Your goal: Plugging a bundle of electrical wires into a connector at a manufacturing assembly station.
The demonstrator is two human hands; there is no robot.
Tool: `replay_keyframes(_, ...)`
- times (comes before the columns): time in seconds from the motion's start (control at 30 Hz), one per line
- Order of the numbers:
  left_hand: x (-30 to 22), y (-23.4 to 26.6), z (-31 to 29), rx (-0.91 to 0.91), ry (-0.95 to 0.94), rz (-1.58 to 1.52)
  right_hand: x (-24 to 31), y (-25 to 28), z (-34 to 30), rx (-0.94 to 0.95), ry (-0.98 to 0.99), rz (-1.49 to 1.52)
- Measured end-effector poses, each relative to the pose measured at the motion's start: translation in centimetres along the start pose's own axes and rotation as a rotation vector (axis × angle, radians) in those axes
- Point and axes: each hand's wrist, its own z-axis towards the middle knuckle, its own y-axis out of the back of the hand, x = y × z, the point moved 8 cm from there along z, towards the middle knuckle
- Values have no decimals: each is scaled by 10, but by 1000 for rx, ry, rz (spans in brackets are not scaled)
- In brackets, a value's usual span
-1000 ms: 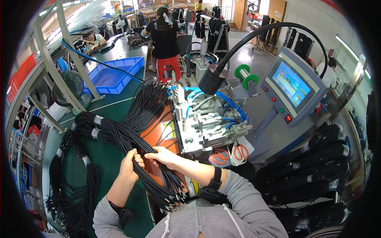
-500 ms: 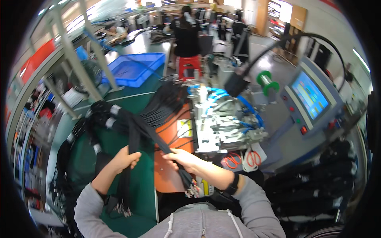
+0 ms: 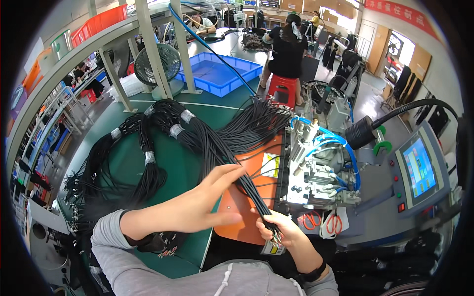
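A bundle of thin black cables (image 3: 253, 190) runs from the taped coil on the bench down over an orange plate (image 3: 232, 206). My right hand (image 3: 282, 228) is closed round this bundle just above its stripped, metal-tipped ends (image 3: 274, 239). My left hand (image 3: 197, 202) is open, thumb and fingers apart, its fingertips beside or touching the bundle higher up; nothing shows in its grasp. Behind my left wrist, more cable ends (image 3: 169, 246) stick out over the bench. Further taped black cable bundles (image 3: 149, 158) lie curved on the green bench top (image 3: 129, 172).
To the right stands a metal machine (image 3: 316, 172) with blue air tubes, and beyond it a touchscreen panel (image 3: 417, 165). Red-handled scissors (image 3: 334, 224) lie by the machine's front. A blue tray (image 3: 217, 74), a fan (image 3: 158, 64) and a seated person (image 3: 287, 52) are farther back.
My left hand has let go of the cable bundle it held and moved right, opening beside the other bundle. My right hand has slid down toward the cable ends. The view has shifted too.
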Motion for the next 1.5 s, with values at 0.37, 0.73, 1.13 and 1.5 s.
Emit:
replay_keyframes(0.37, 39, -115, 61, 36, -722, 543, -7, 18, -11, 322, 119, -120)
replay_keyframes(0.73, 38, -134, 68, -9, -990, 515, -4, 1, -39, 201, 332, -266)
replay_keyframes(1.13, 21, -154, 81, -229, -957, 382, 51, 48, -107, -677, 814, -841)
replay_keyframes(1.5, 52, -162, 104, -114, -806, 344, 74, 38, -94, -578, 1051, -1118)
